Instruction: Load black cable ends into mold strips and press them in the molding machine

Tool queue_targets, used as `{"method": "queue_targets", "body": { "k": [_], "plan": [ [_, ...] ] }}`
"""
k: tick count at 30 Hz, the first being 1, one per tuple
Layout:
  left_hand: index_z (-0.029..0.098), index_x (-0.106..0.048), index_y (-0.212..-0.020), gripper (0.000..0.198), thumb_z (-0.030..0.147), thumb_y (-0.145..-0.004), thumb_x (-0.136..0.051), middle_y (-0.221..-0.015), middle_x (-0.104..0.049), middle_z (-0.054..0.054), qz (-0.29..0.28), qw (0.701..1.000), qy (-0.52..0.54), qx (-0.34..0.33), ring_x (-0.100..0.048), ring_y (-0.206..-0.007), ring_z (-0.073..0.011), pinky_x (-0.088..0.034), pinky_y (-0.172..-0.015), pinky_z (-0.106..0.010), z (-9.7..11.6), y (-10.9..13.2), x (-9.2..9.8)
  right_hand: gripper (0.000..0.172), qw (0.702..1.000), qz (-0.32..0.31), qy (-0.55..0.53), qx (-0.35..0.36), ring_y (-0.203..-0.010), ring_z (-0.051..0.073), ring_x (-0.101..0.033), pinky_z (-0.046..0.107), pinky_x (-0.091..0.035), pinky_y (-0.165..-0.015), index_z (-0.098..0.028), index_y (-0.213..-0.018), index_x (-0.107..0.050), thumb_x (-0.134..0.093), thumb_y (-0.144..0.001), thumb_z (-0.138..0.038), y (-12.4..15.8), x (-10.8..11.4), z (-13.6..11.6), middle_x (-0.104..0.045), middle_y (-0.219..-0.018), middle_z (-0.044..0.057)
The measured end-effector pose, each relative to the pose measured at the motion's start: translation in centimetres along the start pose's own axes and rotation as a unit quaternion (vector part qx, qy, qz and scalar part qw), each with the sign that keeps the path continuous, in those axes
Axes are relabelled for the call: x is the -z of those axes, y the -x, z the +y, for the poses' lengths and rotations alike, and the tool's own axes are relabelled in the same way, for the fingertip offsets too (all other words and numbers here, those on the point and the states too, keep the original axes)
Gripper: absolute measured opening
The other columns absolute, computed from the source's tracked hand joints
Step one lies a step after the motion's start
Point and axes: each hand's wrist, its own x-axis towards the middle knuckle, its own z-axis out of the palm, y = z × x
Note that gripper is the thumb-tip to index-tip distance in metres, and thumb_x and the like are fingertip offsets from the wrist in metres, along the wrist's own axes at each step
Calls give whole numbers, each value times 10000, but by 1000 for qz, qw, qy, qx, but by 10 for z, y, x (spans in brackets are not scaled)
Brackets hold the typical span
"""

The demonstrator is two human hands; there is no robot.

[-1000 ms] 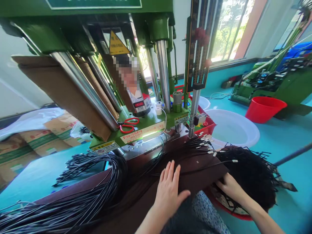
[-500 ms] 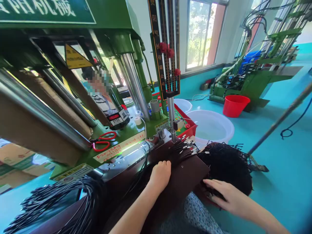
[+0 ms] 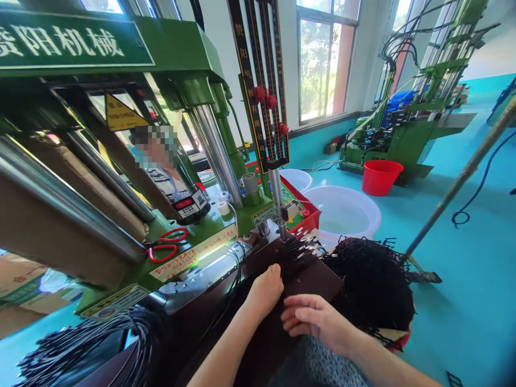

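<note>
My left hand (image 3: 265, 290) rests curled, fingers down, on black cables that lie across the dark brown work board (image 3: 318, 277) in front of the green press machine (image 3: 121, 107). My right hand (image 3: 312, 321) hovers just right of it over the board's near edge, fingers loosely bent toward the left hand, nothing visible in them. A fan of black cables with metal tips (image 3: 302, 248) spreads at the board's far right. A heap of black cables (image 3: 373, 285) fills a red basin beside my right arm.
Red scissors (image 3: 165, 244) lie on the machine's green ledge. Another bundle of black cables (image 3: 88, 344) hangs at the lower left. White basins (image 3: 350, 207) and a red bucket (image 3: 381, 176) stand on the teal floor. A person sits behind the machine. A slanted pole (image 3: 455, 183) crosses right.
My right hand moved left from the cable heap onto the board's edge, close to my left hand. The left hand, flat a second ago, stays curled. The view has shifted slightly.
</note>
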Motion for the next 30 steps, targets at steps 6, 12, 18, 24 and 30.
{"method": "queue_targets", "body": {
  "k": [6, 12, 18, 24, 30],
  "plan": [
    [147, -438, -948, 195, 184, -884, -257, -788, -599, -77, 29, 997, 68, 8, -613, -717, -188, -405, -583, -252, 4, 29, 5, 206, 961, 57, -240, 129, -1056, 178, -545, 320, -376, -954, -209, -924, -647, -632, -734, -287, -37, 6, -38, -643, -1064, 39],
    [171, -442, -930, 181, 309, -874, -340, -854, -582, -47, 44, 936, 348, -21, -554, -793, -158, -407, -696, -252, 3, 54, 19, 167, 973, 33, -108, 201, -924, 197, -609, 353, -367, -938, -182, -901, -672, -661, -744, -237, -26, -13, -79, -695, -875, 52],
    [150, -556, -762, 315, 355, -855, -337, -697, -564, 1, 33, 877, 475, -66, -492, -667, -126, -367, -634, -234, 10, 25, 56, 206, 971, 61, -79, 219, -813, 193, -616, 356, -437, -809, -228, -907, -677, -688, -702, -222, -15, -16, -77, -690, -839, 21],
    [133, -624, -707, 159, 273, -670, -558, -604, -534, 22, 42, 828, 560, 0, -435, -574, -102, -317, -562, -222, 20, 6, 61, 243, 969, 109, -71, 208, -831, 202, -592, 353, -430, -807, -236, -891, -688, -718, -651, -211, -14, -1, -72, -679, -860, 20],
    [122, -607, -623, 157, 275, -638, -580, -531, -504, 29, 43, 800, 597, 27, -412, -521, -85, -293, -521, -213, 22, -2, 67, 213, 969, 107, -82, 207, -761, 175, -586, 308, -448, -733, -238, -844, -694, -727, -636, -207, -14, 6, -67, -675, -799, 10]
  ]
}}
